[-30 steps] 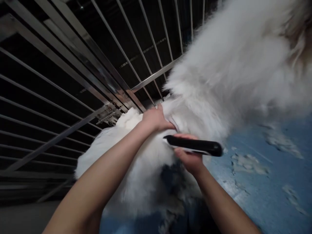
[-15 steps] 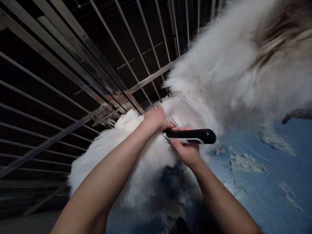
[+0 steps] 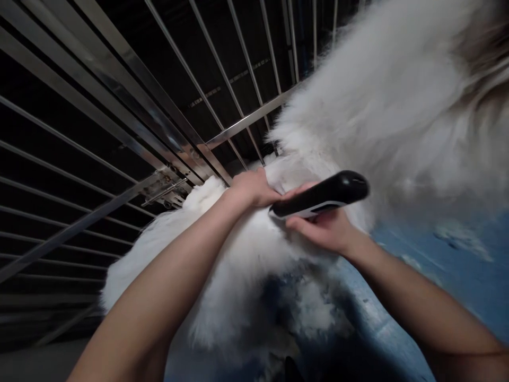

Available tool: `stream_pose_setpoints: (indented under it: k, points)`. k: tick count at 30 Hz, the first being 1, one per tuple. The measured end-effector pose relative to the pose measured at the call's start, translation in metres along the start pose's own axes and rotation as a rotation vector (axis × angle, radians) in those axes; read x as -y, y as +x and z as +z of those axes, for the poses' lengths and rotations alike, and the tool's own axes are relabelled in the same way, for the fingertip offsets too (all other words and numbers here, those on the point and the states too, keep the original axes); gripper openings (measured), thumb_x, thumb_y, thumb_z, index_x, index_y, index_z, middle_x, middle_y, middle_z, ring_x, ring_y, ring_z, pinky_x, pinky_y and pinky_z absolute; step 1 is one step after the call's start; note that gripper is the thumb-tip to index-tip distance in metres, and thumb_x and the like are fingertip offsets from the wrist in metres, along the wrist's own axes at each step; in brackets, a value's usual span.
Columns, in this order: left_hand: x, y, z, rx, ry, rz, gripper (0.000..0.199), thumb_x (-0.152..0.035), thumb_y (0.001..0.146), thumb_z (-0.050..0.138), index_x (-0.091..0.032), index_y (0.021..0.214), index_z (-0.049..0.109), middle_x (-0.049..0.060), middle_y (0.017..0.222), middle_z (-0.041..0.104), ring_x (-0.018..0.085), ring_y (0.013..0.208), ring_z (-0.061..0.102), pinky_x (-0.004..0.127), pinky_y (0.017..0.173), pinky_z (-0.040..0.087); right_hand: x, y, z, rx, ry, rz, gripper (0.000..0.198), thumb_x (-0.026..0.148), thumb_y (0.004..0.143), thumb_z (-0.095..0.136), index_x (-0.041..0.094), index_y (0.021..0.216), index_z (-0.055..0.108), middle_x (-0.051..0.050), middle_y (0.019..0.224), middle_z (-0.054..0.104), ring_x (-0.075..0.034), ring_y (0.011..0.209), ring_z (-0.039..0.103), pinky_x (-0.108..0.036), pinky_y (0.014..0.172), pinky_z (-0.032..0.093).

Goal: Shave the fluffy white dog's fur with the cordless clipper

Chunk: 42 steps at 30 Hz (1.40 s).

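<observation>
A large animal with a long, fluffy white coat fills the middle and upper right, its fur darker and brownish at the far right. My right hand is closed around a black and white hair clipper, whose narrow head touches the thick white fur. Just left of the clipper head, my left hand presses on the coat, thumb pointing toward the clipper. Its other fingers curl over the fur and are partly hidden. A short-haired, paler patch shows beyond the hands.
Metal cage bars stand behind and to the left, with a sliding bolt latch close to the fur. The blue floor carries loose tufts of white fur.
My right hand and the clipper have shifted slightly right, and the clipper's rear end has swung upward. My left hand stays on the fur, and the view has moved slightly.
</observation>
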State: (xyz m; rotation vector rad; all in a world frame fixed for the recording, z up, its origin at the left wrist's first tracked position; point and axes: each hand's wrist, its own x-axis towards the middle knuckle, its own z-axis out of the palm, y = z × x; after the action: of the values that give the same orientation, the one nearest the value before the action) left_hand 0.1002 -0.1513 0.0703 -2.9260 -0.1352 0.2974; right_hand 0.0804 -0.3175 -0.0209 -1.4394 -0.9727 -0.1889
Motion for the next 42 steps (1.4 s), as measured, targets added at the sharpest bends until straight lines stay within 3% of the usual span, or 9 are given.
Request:
stream_pose_setpoints:
  k: [7,12,17,22,27,31,33,38,42]
  points:
    - [-0.003,0.000,-0.002,0.016,0.059,-0.020,0.094,-0.080,0.063,0.055,-0.020,0.135,0.053,0.015,0.121,0.070,0.038,0.110,0.066,0.042,0.086,0.054,-0.002,-0.010,0.008,0.058,0.030,0.054,0.031,0.035,0.072,0.082,0.026,0.096,0.066,0.000,0.090,0.074,-0.020,0.077,0.071,-0.034,0.071,0.060]
    - [-0.003,0.000,0.001,-0.005,0.043,0.000,0.091,-0.080,0.064,0.055,-0.022,0.134,0.056,0.015,0.121,0.070,0.039,0.110,0.066,0.043,0.085,0.054,-0.008,-0.016,0.011,-0.152,0.083,0.025,0.024,0.037,0.078,0.076,0.027,0.099,0.067,0.001,0.086,0.073,-0.020,0.078,0.072,-0.035,0.071,0.061]
    - [-0.001,0.000,0.002,-0.007,0.019,0.013,0.093,-0.079,0.062,0.060,-0.028,0.139,0.053,0.012,0.128,0.067,0.040,0.114,0.063,0.047,0.090,0.052,-0.015,-0.033,0.024,0.041,0.053,0.013,0.033,0.036,0.072,0.082,0.026,0.100,0.066,-0.001,0.091,0.074,-0.020,0.077,0.072,-0.034,0.068,0.060]
    - [0.002,0.002,0.002,-0.020,0.000,0.026,0.087,-0.078,0.063,0.062,-0.033,0.138,0.054,0.007,0.129,0.067,0.038,0.115,0.063,0.044,0.089,0.053,-0.027,-0.043,0.028,-0.316,0.059,-0.123,0.038,0.035,0.079,0.076,0.032,0.113,0.060,-0.001,0.103,0.073,-0.024,0.094,0.073,-0.043,0.085,0.059]
    - [0.005,0.001,0.002,-0.003,0.003,0.055,0.087,-0.075,0.062,0.065,-0.034,0.138,0.054,0.006,0.131,0.067,0.038,0.117,0.062,0.045,0.089,0.053,-0.023,-0.050,0.033,-0.128,0.101,-0.040,0.046,0.034,0.076,0.079,0.031,0.114,0.053,-0.004,0.112,0.073,-0.026,0.098,0.074,-0.039,0.078,0.062]
    - [0.009,0.001,0.004,-0.003,-0.006,0.068,0.084,-0.073,0.065,0.064,-0.037,0.140,0.051,0.004,0.135,0.064,0.036,0.119,0.062,0.043,0.092,0.052,-0.019,-0.050,0.030,-0.297,0.072,-0.085,0.039,0.035,0.078,0.077,0.031,0.110,0.056,-0.002,0.107,0.074,-0.025,0.096,0.075,-0.042,0.086,0.061]
    - [0.012,0.002,0.004,-0.013,0.003,0.078,0.085,-0.075,0.065,0.063,-0.036,0.139,0.052,0.004,0.136,0.063,0.036,0.119,0.062,0.042,0.091,0.052,-0.021,-0.054,0.033,-0.347,0.086,-0.064,0.039,0.033,0.075,0.079,0.030,0.108,0.057,-0.002,0.105,0.075,-0.025,0.094,0.075,-0.042,0.085,0.062]
    - [0.009,-0.002,0.004,-0.001,0.003,0.069,0.083,-0.076,0.067,0.060,-0.033,0.138,0.052,0.006,0.134,0.064,0.037,0.118,0.062,0.044,0.092,0.051,-0.026,-0.071,0.045,-0.116,0.201,0.047,0.041,0.029,0.072,0.081,0.031,0.107,0.060,-0.005,0.107,0.076,-0.028,0.094,0.076,-0.041,0.079,0.064]
    - [-0.005,-0.029,0.010,-0.120,0.013,0.026,0.084,-0.062,0.073,0.061,-0.022,0.144,0.045,0.014,0.145,0.054,0.037,0.131,0.051,0.045,0.106,0.042,-0.025,-0.073,0.032,-0.289,0.280,-0.035,0.041,0.036,0.076,0.080,0.032,0.109,0.055,-0.003,0.111,0.074,-0.026,0.100,0.075,-0.043,0.086,0.063]
